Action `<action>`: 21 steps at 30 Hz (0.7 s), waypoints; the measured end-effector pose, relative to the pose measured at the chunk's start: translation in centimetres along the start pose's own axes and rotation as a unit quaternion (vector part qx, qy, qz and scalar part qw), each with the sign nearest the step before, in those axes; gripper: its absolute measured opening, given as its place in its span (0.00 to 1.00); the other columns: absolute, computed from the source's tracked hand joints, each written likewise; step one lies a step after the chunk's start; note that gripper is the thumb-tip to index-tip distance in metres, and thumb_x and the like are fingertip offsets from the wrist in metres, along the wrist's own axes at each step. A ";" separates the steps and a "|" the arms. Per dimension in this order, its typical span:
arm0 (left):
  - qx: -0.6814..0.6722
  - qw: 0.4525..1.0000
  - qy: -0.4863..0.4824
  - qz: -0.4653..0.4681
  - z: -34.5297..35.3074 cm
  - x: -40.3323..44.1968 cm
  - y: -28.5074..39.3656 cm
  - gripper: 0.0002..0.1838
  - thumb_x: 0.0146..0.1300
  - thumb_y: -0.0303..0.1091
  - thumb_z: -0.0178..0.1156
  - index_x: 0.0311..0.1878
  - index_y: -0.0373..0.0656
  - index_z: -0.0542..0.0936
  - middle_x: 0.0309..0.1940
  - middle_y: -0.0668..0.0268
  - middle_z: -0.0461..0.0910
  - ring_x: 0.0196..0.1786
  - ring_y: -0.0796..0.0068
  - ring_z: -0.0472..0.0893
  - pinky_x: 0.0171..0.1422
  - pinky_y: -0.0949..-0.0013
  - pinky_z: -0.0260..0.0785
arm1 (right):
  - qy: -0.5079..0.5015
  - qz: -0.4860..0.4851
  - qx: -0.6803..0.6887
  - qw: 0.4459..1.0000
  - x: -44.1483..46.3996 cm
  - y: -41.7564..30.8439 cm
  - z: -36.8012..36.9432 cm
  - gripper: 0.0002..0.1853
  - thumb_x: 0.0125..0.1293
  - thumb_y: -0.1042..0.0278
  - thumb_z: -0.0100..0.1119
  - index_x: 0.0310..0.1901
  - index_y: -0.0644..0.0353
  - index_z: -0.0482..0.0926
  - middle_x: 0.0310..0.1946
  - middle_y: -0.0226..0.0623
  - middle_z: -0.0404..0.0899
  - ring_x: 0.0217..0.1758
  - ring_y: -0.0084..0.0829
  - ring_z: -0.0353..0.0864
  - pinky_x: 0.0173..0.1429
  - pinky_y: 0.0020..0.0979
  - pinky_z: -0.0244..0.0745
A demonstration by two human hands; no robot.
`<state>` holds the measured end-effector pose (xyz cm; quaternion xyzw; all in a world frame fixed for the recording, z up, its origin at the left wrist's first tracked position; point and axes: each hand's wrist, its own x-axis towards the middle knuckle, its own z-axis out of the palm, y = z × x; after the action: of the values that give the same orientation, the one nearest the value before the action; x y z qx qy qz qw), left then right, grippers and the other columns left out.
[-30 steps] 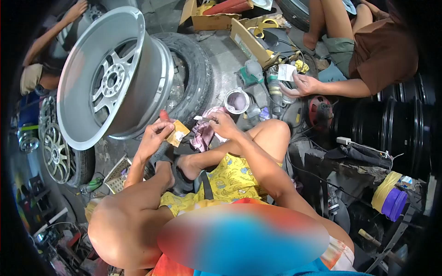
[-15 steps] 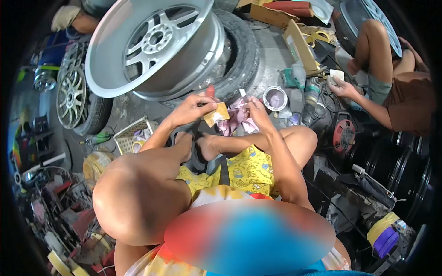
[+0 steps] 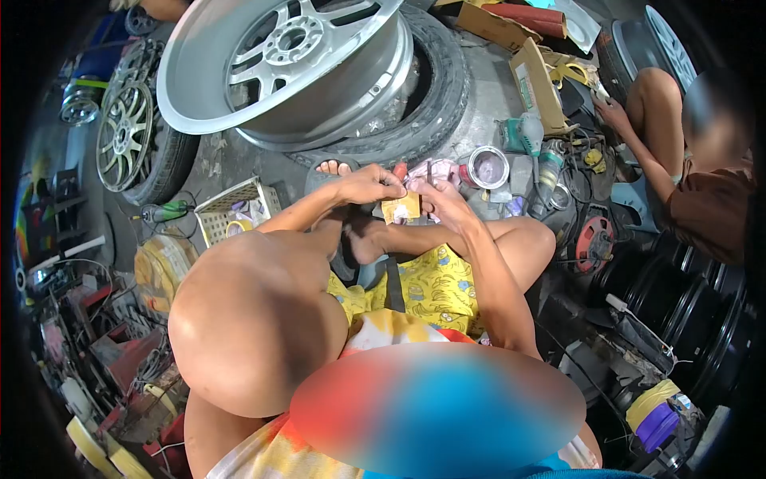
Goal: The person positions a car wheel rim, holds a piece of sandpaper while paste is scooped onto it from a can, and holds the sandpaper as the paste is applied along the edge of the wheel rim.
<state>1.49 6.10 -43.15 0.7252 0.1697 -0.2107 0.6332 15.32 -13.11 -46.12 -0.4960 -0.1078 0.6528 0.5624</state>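
My left hand (image 3: 373, 185) is closed on a yellow-tan square card (image 3: 400, 207) with a whitish paste smear on its lower part. My right hand (image 3: 444, 201) is pinched at the card's right edge. A small pale-tipped tool showed in its fingers a moment ago; the hand now mostly covers it. Just beyond the left fingertips is a red tip (image 3: 400, 171) of something; whether it is held, I cannot tell. A pinkish stained cloth (image 3: 437, 168) lies behind the hands. To the right stands an open can (image 3: 488, 168) of greyish-purple paste.
A large silver wheel rim (image 3: 335, 96) rests on a tyre (image 3: 447, 104) ahead. A green sander (image 3: 523, 132) and a red cable reel (image 3: 594, 239) are right of the can. A white basket (image 3: 233, 209) stands left. A co-worker (image 3: 706, 199) sits at the right.
My right hand has come left to the card, and the pale tip above it no longer shows. The view has shifted slightly. The co-worker's hand has moved up and away.
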 end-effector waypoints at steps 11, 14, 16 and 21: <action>0.045 0.999 -0.024 -0.009 2.6 4.2 -5.5 0.24 0.69 0.48 0.61 0.21 0.40 0.80 0.18 0.74 0.74 0.26 0.84 0.70 0.33 0.70 0.65 | 0.198 -0.085 -0.266 0.940 -2.7 1.7 -4.5 0.11 0.68 0.63 0.64 0.34 0.63 0.81 0.25 0.24 0.76 0.28 0.16 0.70 0.32 0.25 0.65; 0.036 0.998 -0.054 -0.004 3.2 5.8 -5.7 0.22 0.67 0.46 0.61 0.22 0.40 0.80 0.17 0.74 0.72 0.25 0.83 0.68 0.32 0.68 0.64 | 0.213 -0.068 -0.221 0.949 -3.1 1.5 -3.9 0.14 0.67 0.60 0.67 0.39 0.65 0.82 0.28 0.26 0.80 0.32 0.17 0.73 0.36 0.26 0.70; 0.035 0.999 -0.014 0.012 4.2 6.9 -6.9 0.21 0.67 0.45 0.61 0.22 0.40 0.80 0.17 0.74 0.71 0.25 0.83 0.67 0.31 0.68 0.63 | 0.201 -0.073 -0.233 0.949 -2.5 1.8 -3.6 0.17 0.66 0.59 0.68 0.44 0.68 0.83 0.34 0.31 0.84 0.37 0.19 0.77 0.42 0.25 0.74; -0.042 0.998 0.009 -0.052 4.0 7.3 -6.1 0.21 0.69 0.46 0.61 0.24 0.41 0.82 0.17 0.75 0.70 0.23 0.84 0.65 0.28 0.69 0.60 | 0.151 -0.047 -0.304 0.940 -2.1 1.8 -2.4 0.16 0.66 0.60 0.67 0.44 0.68 0.83 0.33 0.33 0.83 0.37 0.20 0.77 0.42 0.29 0.74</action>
<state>4.16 2.82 -52.57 0.6900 0.2213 -0.2292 0.6499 15.80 -16.48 -47.46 -0.7304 -0.2378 0.4792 0.4245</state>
